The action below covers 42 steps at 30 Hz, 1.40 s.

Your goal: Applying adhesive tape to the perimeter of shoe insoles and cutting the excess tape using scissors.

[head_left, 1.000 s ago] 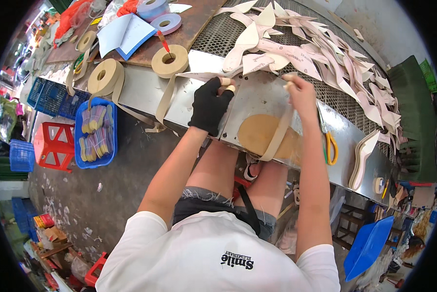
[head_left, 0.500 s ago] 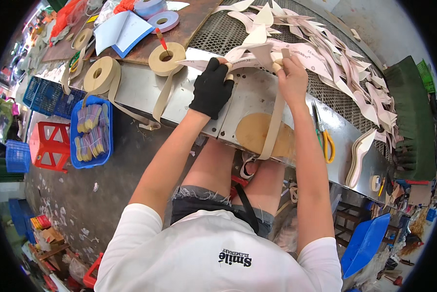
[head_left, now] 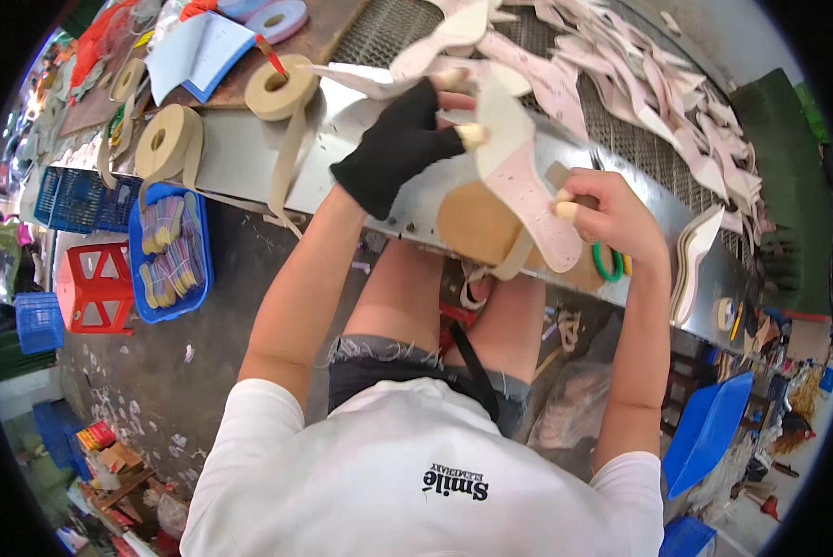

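A pale pink insole-shaped piece (head_left: 519,172) slants over the metal bench edge. My left hand (head_left: 400,144), in a black fingerless glove, pinches its upper part, with pale covers on the fingertips. To the right, my right hand (head_left: 613,212) is bare except for fingertip covers; its fingers are closed beside the piece, and a short beige tape end (head_left: 557,174) sticks up from them. Lower down, a beige tape strip (head_left: 517,257) passes behind the piece at the bench edge. Another pale piece (head_left: 365,82) lies partly behind my left hand.
Many pink pieces (head_left: 658,111) lie on the mesh surface (head_left: 389,37) beyond. Tape rolls (head_left: 282,88) stand at left, near a blue basin (head_left: 203,278) of bundled pieces. Green-handled scissors (head_left: 609,265) and a stack of pieces (head_left: 693,265) are at right.
The pink piece has come off the mesh toward me and now tilts down over the bench edge. My right hand has moved right and nearer; my left hand has turned.
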Each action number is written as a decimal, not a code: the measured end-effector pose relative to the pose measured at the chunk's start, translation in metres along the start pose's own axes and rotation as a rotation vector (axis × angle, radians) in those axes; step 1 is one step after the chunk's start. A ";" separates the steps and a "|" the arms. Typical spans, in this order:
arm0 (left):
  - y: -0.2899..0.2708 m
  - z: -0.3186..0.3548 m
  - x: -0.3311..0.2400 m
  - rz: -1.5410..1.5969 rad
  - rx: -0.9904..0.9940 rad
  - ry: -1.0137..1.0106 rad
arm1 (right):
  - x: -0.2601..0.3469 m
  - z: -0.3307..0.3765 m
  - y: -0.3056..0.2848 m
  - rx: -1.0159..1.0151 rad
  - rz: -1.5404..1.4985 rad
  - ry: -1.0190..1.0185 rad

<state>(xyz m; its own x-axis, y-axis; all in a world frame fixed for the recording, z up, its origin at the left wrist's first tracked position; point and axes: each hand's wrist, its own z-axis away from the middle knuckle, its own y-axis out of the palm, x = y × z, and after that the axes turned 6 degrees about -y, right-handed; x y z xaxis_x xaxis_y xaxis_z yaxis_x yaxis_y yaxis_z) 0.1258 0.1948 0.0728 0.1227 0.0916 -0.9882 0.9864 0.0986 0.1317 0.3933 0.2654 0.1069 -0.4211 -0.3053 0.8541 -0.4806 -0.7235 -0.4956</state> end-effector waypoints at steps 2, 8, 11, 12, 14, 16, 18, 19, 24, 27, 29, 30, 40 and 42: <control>0.008 -0.009 0.032 -0.202 0.102 0.015 | 0.000 0.009 0.011 0.045 0.034 -0.006; 0.001 0.013 0.039 -0.059 -0.231 -0.127 | -0.040 0.101 -0.012 -0.748 -0.646 -0.246; 0.010 0.016 0.031 -0.002 -0.224 -0.127 | -0.011 0.130 -0.020 -0.580 -0.742 -0.401; 0.015 0.017 0.035 0.014 -0.221 -0.134 | -0.019 0.134 -0.021 -0.486 -0.703 -0.415; 0.024 0.020 0.045 0.023 -0.216 -0.140 | -0.024 0.126 -0.003 -0.493 -0.572 -0.187; 0.030 0.025 0.055 -0.001 -0.321 -0.202 | -0.016 0.100 0.023 -0.475 -0.409 0.063; 0.036 0.028 0.064 0.067 -0.263 -0.127 | -0.017 0.084 0.040 -0.432 -0.323 0.099; 0.040 0.029 0.067 0.063 -0.267 -0.090 | -0.017 0.074 0.051 -0.460 -0.295 0.041; 0.032 0.024 0.072 0.038 -0.118 0.031 | -0.044 0.045 0.075 -0.437 0.193 -0.187; 0.009 0.015 0.039 -0.274 -0.121 0.186 | -0.038 0.045 0.081 -0.542 0.299 -0.199; 0.013 0.015 0.010 -0.748 -0.029 0.277 | -0.038 0.047 0.082 -0.564 0.387 -0.236; 0.017 0.011 0.008 -0.990 0.021 0.330 | -0.037 0.048 0.082 -0.557 0.384 -0.239; 0.028 0.010 0.032 -1.109 -0.133 0.393 | -0.010 -0.004 0.079 -0.696 -0.396 -0.130; 0.028 0.007 0.031 -1.066 -0.117 0.366 | -0.014 -0.017 0.076 -0.677 -0.380 -0.128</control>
<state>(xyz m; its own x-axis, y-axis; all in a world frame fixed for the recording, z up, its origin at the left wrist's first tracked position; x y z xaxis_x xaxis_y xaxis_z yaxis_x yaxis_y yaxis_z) 0.1575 0.1932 0.0454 -0.8326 0.1880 -0.5210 0.5501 0.3901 -0.7384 0.3495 0.2256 0.0547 -0.0614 -0.2111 0.9755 -0.9554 -0.2704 -0.1187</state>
